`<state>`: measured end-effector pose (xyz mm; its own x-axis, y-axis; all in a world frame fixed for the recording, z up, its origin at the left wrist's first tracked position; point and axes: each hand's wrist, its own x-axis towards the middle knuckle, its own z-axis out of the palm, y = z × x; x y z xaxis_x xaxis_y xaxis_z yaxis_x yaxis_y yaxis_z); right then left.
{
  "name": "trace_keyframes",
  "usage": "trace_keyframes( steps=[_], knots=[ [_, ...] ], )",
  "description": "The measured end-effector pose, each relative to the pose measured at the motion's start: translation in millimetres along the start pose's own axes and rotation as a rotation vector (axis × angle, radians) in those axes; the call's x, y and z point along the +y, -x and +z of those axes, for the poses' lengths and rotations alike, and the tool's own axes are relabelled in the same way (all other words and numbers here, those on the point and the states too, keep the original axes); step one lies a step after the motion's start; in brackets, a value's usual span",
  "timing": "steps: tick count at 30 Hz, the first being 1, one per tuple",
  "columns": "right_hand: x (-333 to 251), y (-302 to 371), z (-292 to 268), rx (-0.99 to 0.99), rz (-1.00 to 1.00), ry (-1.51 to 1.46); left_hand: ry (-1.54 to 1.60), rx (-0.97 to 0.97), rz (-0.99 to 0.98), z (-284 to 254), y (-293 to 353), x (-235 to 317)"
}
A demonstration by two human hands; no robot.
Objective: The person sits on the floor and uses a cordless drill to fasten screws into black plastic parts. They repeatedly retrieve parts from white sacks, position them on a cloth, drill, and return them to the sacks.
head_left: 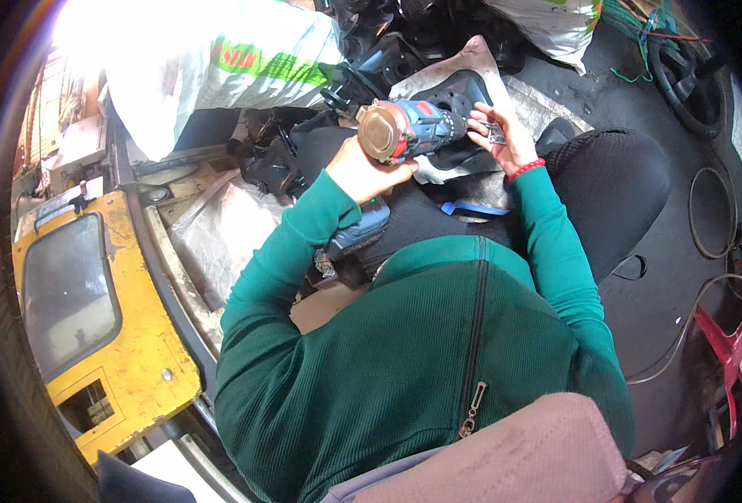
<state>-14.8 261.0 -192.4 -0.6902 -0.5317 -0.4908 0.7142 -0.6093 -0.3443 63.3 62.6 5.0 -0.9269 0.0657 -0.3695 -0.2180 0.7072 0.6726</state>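
Note:
My left hand [369, 173] is wrapped round the grip of a blue and black cordless drill [425, 126] with red trim. The drill's chuck points right, toward my right hand [509, 138]. Its battery [362, 228] shows below my left wrist. In my right hand, fingers curled, are small shiny metal pieces [495, 132] that look like screws; the thumb and fingertips are close by the chuck. Beneath and beyond the drill lies a black moulded part [465, 90] on a pale, stained sheet [480, 60] over my lap. The drill's tip is hard to make out.
Large white sacks [262, 63] and black moulded parts [387, 59] stand ahead. At the left is a yellow machine panel [144, 310] with a dark window; clear plastic sheeting [228, 235] lies beside me. A black steering-wheel-like ring [681, 92] and a red frame [730, 344] are at the right.

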Motion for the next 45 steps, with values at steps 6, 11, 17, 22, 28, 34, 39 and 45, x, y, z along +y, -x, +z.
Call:
trace_keyframes(
  steps=[6,11,17,22,28,34,39,45],
  knots=[
    [1.6,26.9,19.8,-0.207,0.079,-0.107,0.089,0.037,-0.023,0.4,27.1,6.9],
    [3.1,27.1,27.1,-0.324,0.105,-0.115,-0.106,0.163,0.201,0.5,38.4,-3.6],
    [0.6,44.5,54.7,-0.219,0.108,0.104,0.009,0.138,-0.041,-12.8,45.3,-7.3],
    [9.5,40.7,56.9,-0.229,0.172,0.18,-0.014,0.144,-0.033,-20.1,49.6,0.4],
    [23.1,26.6,54.4,-0.175,0.206,0.001,0.022,0.274,0.12,-13.6,61.6,-13.7],
    [38.4,12.1,44.2,-0.19,0.333,-0.166,0.158,0.211,-0.041,-8.4,69.5,-16.8],
    [42.0,8.4,45.7,-0.166,0.333,-0.124,0.034,0.267,0.045,-9.1,68.1,-18.6],
    [53.0,4.0,36.0,-0.147,0.361,-0.088,-0.197,0.179,-0.006,-10.7,74.1,-16.5]
  ],
)
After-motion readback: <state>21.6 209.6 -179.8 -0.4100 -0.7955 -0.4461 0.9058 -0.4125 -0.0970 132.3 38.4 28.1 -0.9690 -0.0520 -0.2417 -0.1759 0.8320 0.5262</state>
